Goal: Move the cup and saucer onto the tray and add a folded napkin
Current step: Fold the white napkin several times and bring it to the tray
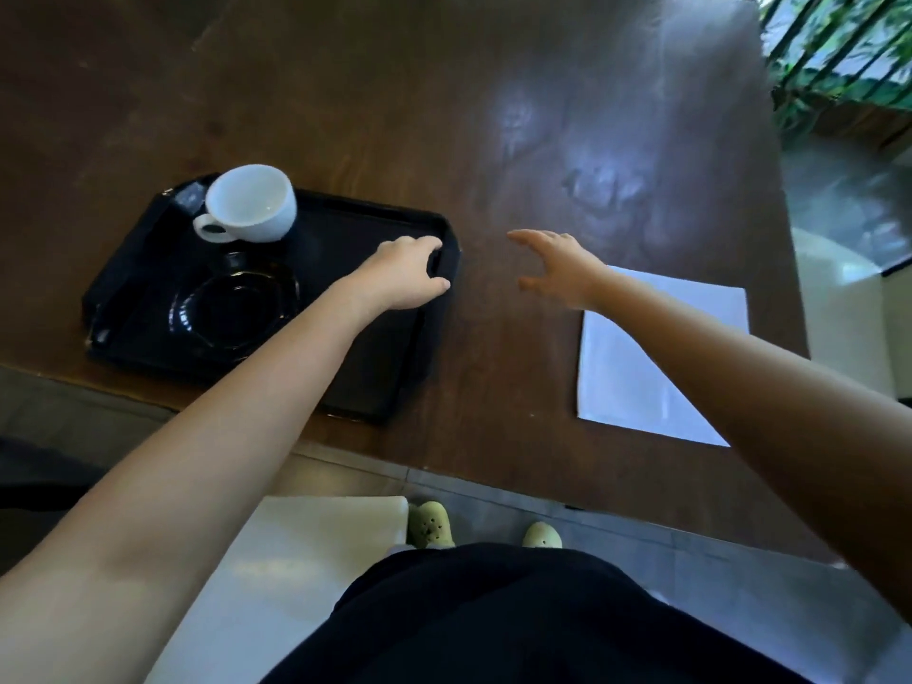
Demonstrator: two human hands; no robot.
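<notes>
A black tray (365,224) lies at the left of the dark wooden table (493,116). On it a white cup (254,202) stands tilted toward me at the far left corner. A black saucer (234,306) lies flat on the tray, nearer to me than the cup and apart from it. My left hand (407,271) grips the tray's right rim near its far corner. My right hand (557,269) hovers open above the bare wood, between the tray and a flat white napkin (641,377) at the right.
The table's near edge runs diagonally under my arms; part of the tray overhangs close to it. A white seat (296,560) stands below the edge by my feet. A railing with plants (839,56) is at the far right.
</notes>
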